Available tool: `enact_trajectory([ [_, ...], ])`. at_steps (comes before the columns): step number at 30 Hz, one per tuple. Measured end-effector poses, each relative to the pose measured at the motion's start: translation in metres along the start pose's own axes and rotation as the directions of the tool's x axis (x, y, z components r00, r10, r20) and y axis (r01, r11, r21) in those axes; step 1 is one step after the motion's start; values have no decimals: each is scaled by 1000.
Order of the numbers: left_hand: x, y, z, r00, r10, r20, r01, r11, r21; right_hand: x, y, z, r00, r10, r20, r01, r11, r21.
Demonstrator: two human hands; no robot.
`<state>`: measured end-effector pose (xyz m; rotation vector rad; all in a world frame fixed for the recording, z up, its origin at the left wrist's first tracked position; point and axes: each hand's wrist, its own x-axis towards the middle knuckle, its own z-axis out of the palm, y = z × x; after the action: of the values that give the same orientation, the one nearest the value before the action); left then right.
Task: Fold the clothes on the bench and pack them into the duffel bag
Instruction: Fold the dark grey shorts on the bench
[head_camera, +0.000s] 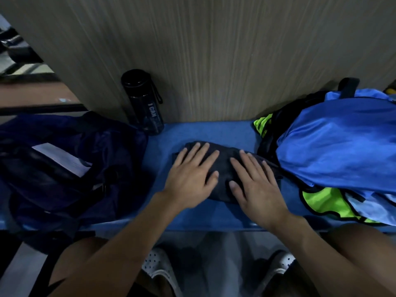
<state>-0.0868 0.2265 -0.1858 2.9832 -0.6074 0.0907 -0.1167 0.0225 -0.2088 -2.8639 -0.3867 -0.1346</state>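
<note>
Two flat hands on one folded dark garment, mid-tabletop.

The navy duffel bag [70,168] lies open at the left of the blue tabletop [210,131], a white sheet showing inside. The left hand [190,176] and right hand [255,183] press palms-down on the dark garment [225,166], fingers [203,151] spread apart, gripping nothing. At right lies a pile: one blue garment [338,142] over neon-green cloth [330,202]. One black bottle [143,101] stands against the wall.

Both bare arms reach forward, side by side. The left hand [190,174] lies flat, palm down, fingers spread wide. The right hand [255,181] lies flat just beside it, palm down, fingers spread too. Neither hand has a grip; the thumbs point toward each other.
</note>
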Motion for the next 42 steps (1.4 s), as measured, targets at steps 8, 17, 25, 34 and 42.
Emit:
enact_trajectory([
  [8,-6,-23,26,974,-181,138,188,981,-38,10,12,23,967,106,230,-76,988,-136],
  [17,-10,-4,15,982,-89,-166,91,996,7,37,1,7,954,58,295,-8,986,-166],
  [25,-1,-17,39,999,-48,-14,49,997,57,56,4,18,936,47,350,-20,997,-80],
  [34,51,-43,41,995,-100,-3,100,993,59,117,11,22,921,48,386,-27,998,-60],
  [42,95,-71,46,994,-113,-12,114,991,69,168,19,31,928,32,372,-12,998,-55],
])
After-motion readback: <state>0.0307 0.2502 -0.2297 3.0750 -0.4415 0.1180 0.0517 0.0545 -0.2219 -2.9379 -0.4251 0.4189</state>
